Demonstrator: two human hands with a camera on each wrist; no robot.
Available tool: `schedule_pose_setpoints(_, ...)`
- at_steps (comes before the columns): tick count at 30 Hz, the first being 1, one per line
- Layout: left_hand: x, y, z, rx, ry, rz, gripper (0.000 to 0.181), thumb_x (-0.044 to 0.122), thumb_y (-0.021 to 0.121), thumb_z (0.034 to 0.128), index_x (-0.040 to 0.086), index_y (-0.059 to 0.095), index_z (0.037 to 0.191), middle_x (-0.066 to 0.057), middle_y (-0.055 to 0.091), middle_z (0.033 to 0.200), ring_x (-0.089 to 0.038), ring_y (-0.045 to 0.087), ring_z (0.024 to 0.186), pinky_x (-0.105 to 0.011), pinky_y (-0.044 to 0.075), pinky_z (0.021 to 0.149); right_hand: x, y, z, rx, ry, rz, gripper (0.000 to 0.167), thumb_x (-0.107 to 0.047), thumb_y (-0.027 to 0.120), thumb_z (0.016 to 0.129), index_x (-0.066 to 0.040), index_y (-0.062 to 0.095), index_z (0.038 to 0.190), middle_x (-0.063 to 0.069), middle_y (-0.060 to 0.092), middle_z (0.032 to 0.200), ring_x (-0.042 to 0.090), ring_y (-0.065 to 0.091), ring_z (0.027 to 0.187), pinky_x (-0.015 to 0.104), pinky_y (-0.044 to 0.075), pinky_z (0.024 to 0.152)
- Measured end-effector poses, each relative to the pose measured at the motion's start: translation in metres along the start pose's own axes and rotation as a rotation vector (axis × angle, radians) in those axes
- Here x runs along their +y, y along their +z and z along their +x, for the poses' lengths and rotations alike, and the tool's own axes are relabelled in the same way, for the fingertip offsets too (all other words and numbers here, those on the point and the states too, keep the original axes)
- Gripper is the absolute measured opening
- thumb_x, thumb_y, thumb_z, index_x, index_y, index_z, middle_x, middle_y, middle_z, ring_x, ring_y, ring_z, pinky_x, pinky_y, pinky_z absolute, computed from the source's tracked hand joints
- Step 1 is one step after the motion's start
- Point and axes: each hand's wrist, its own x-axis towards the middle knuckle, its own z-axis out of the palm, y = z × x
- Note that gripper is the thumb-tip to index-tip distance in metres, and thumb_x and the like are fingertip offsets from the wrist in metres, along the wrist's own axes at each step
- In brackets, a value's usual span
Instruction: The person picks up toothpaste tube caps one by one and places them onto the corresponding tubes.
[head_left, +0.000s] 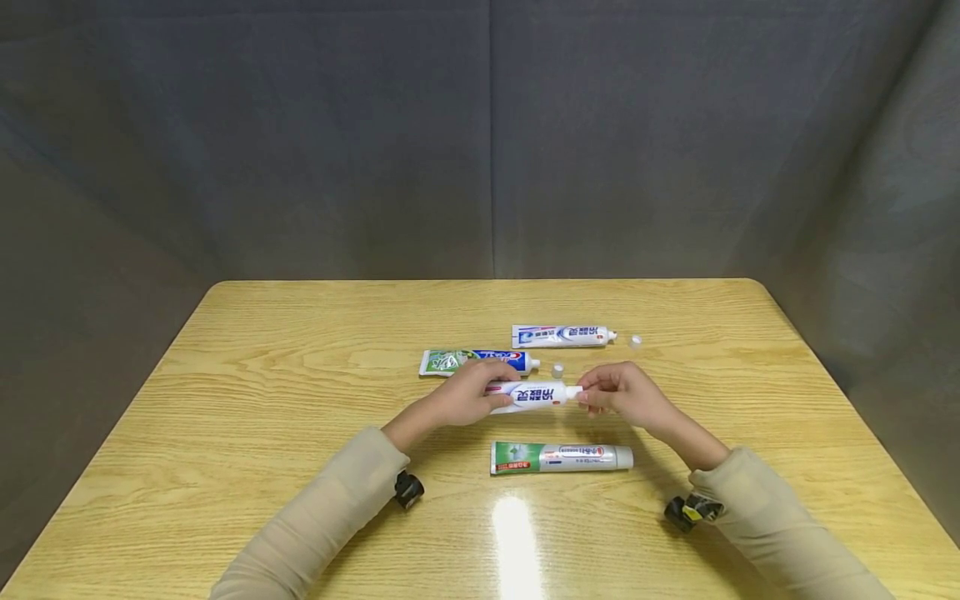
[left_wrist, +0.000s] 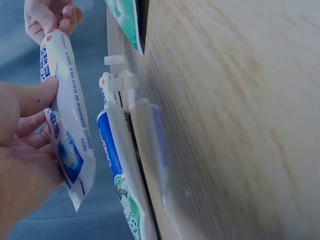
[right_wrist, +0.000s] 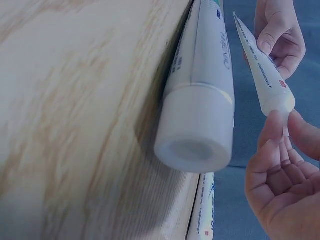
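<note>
A white toothpaste tube (head_left: 528, 396) with blue lettering is held above the table. My left hand (head_left: 472, 392) grips its body, thumb on one face and fingers behind, as the left wrist view shows. At the tube's narrow end, my right hand (head_left: 626, 396) pinches the small white cap (right_wrist: 286, 127) between thumb and index finger. The fingertips hide most of that cap, so I cannot tell how far it sits on the nozzle. Just behind the left hand lies a green-and-blue toothpaste tube (head_left: 517, 361), its nozzle bare.
Farther back lies another white toothpaste tube (head_left: 564, 336), uncapped. Two loose white caps, a nearer cap (head_left: 557, 369) and a farther cap (head_left: 636, 341), lie beside the nozzles. Closer to me is a capped green-and-white tube (head_left: 562, 457). All rest on a wooden table (head_left: 225, 467).
</note>
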Motion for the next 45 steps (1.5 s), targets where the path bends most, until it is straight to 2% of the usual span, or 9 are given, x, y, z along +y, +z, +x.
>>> schedule_pose_setpoints(7, 0.001, 0.0, 0.0, 0.004, -0.007, 0.008, 0.019, 0.009, 0.064, 0.0842, 0.004, 0.063, 0.102, -0.004, 0.063, 0.097, -0.015, 0.055, 0.086, -0.03, 0.043, 0.077, 0.001, -0.001, 0.001, -0.006, -0.03, -0.046, 0.012, -0.001, 0.057, 0.086, 0.01, 0.061, 0.09, 0.022, 0.062, 0.072, 0.028, 0.06, 0.064, 0.033, 0.049, 0.058)
schedule_pose_setpoints(15, 0.0, 0.0, 0.001, -0.018, -0.022, -0.002, 0.019, 0.008, 0.066, 0.0824, 0.005, 0.064, 0.101, -0.005, 0.063, 0.097, -0.014, 0.056, 0.086, -0.027, 0.044, 0.075, 0.0, 0.0, 0.0, -0.006, -0.02, -0.061, 0.013, -0.004, 0.062, 0.084, 0.008, 0.063, 0.089, 0.021, 0.063, 0.076, 0.031, 0.06, 0.066, 0.034, 0.049, 0.06)
schedule_pose_setpoints(22, -0.004, 0.002, 0.002, -0.022, -0.005, -0.015, 0.018, 0.008, 0.065, 0.0832, 0.004, 0.064, 0.101, -0.005, 0.064, 0.097, -0.014, 0.056, 0.086, -0.027, 0.044, 0.074, 0.006, -0.001, 0.001, -0.02, 0.034, 0.023, 0.019, -0.002, 0.06, 0.085, 0.011, 0.058, 0.098, 0.026, 0.063, 0.083, 0.034, 0.062, 0.071, 0.037, 0.05, 0.063)
schedule_pose_setpoints(32, -0.007, 0.003, 0.003, -0.069, 0.006, 0.003, 0.025, 0.009, 0.07, 0.0794, 0.002, 0.065, 0.102, -0.007, 0.065, 0.099, -0.016, 0.056, 0.088, -0.027, 0.044, 0.076, 0.013, -0.002, 0.002, -0.104, 0.105, 0.13, 0.018, 0.003, 0.056, 0.085, 0.017, 0.055, 0.096, 0.024, 0.062, 0.08, 0.021, 0.062, 0.066, 0.035, 0.052, 0.066)
schedule_pose_setpoints(38, -0.011, 0.004, 0.003, -0.091, -0.001, 0.007, 0.022, 0.005, 0.071, 0.0772, 0.002, 0.066, 0.099, -0.007, 0.066, 0.095, -0.017, 0.058, 0.087, -0.026, 0.046, 0.076, 0.019, 0.0, 0.005, -0.128, 0.137, 0.144, 0.019, 0.003, 0.057, 0.085, 0.017, 0.055, 0.096, 0.022, 0.062, 0.079, 0.018, 0.062, 0.064, 0.033, 0.052, 0.064)
schedule_pose_setpoints(45, -0.012, 0.003, 0.003, -0.116, -0.012, 0.035, 0.024, 0.002, 0.069, 0.0775, 0.0, 0.065, 0.102, -0.011, 0.065, 0.098, -0.02, 0.06, 0.09, -0.029, 0.046, 0.08, 0.023, 0.003, 0.007, -0.146, 0.15, 0.143, 0.021, 0.002, 0.058, 0.084, 0.018, 0.055, 0.097, 0.017, 0.064, 0.076, 0.018, 0.063, 0.063, 0.032, 0.052, 0.062)
